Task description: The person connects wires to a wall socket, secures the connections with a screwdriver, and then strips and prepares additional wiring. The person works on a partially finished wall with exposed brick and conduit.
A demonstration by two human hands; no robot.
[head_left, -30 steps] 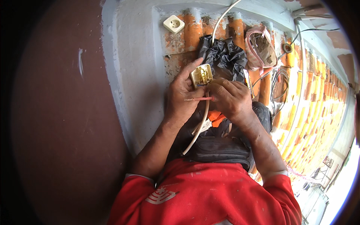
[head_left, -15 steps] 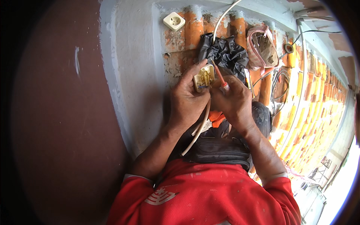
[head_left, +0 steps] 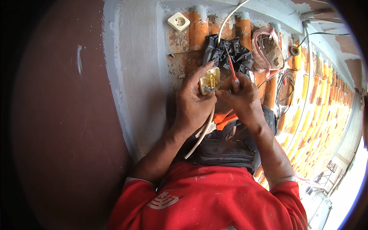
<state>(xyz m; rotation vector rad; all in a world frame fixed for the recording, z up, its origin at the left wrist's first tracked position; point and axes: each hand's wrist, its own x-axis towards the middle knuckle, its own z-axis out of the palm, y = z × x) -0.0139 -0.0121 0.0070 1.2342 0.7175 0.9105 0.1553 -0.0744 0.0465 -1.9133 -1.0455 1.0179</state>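
Upper centre of frame: left hand [head_left: 194, 99] clamped on open cream socket box [head_left: 205, 81]; right hand [head_left: 245, 97] closed round red screwdriver [head_left: 231, 66]; blue wire [head_left: 209, 89] likely being seated, next move calls for firm hold

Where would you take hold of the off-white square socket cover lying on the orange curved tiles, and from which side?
Probably by two opposite edges of the off-white square socket cover, coming down from above: it lies face up and uncovered on the orange curved tiles, and its straight sides suit a pinch.
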